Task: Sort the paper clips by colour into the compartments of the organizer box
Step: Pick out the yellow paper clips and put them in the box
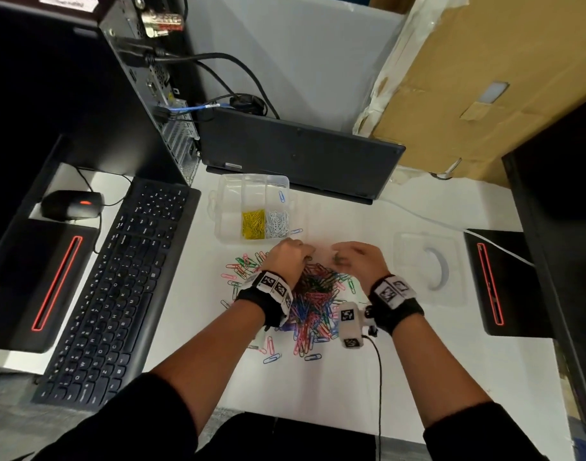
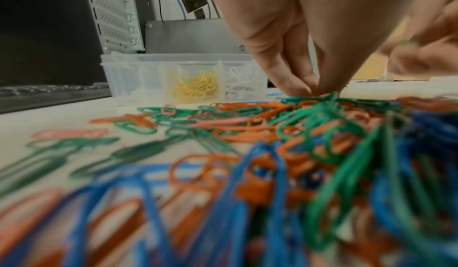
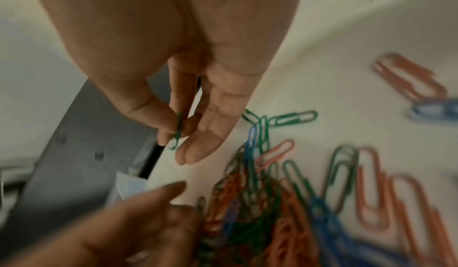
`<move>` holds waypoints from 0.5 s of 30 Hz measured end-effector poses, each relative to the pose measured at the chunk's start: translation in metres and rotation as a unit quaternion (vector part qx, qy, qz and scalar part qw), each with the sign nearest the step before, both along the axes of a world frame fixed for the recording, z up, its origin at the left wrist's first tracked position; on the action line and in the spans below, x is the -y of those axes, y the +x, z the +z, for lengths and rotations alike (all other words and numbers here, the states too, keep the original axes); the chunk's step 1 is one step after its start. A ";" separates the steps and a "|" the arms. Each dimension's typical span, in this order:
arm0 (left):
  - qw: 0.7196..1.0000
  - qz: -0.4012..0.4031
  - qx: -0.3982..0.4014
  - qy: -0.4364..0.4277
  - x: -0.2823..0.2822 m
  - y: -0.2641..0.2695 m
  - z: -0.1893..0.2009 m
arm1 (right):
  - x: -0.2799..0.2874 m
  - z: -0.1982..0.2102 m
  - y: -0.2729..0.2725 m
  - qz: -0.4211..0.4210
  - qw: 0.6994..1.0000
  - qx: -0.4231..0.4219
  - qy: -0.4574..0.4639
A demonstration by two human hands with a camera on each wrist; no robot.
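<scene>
1. Paper clips [image 1: 313,302]: I log a mixed heap of green, blue, orange and pink at the tabletop's [image 1: 368,377] centre, with strays scattered to its left and near sides.
2. Left hand [image 1: 290,257]: grip narrow, fingertips [image 2: 301,89] pressed together on green clips at the heap's far edge.
3. Right hand [image 1: 360,257]: grip pinching one green clip [image 3: 178,130] between thumb and finger, raised above the heap.
4. Organizer box [image 1: 225,207]: just beyond the hands, open; yellow clips [image 1: 252,223] and white clips [image 1: 277,223] fill neighbouring near compartments, and a single blue clip [image 1: 282,196] lies in the far right one.
5. Clear lid [image 1: 429,266]: right of the heap, apart from it.
6. Keyboard [image 1: 118,291]: borders the heap's left side; open tabletop lies toward me.
</scene>
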State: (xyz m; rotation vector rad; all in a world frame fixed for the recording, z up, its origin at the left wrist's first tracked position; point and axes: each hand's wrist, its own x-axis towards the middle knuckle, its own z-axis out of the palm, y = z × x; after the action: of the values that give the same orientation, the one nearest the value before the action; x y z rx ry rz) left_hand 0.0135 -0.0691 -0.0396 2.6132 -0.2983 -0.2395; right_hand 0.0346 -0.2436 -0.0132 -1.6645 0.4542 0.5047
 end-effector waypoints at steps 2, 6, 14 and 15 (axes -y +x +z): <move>1.000 -0.004 0.001 -0.006 -0.001 -0.003 -0.002 | 0.006 0.004 -0.004 -0.080 0.979 -0.062 0.179; 1.000 0.012 -0.024 -0.009 -0.002 -0.003 -0.004 | 0.015 0.008 -0.004 -0.067 0.974 -0.057 0.209; 0.984 0.103 0.001 -0.148 -0.016 -0.010 -0.002 | 0.052 -0.012 -0.015 0.186 0.936 0.107 -0.280; 0.975 0.128 0.006 -0.181 -0.019 -0.011 -0.001 | 0.053 -0.015 -0.019 0.200 0.932 0.118 -0.277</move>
State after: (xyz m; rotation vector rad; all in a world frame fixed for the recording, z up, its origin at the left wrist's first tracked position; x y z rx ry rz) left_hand 0.0026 -0.0501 -0.0409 2.2612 -0.0047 -0.0701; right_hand 0.0153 -0.2968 -0.0285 -2.3568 0.0683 0.4869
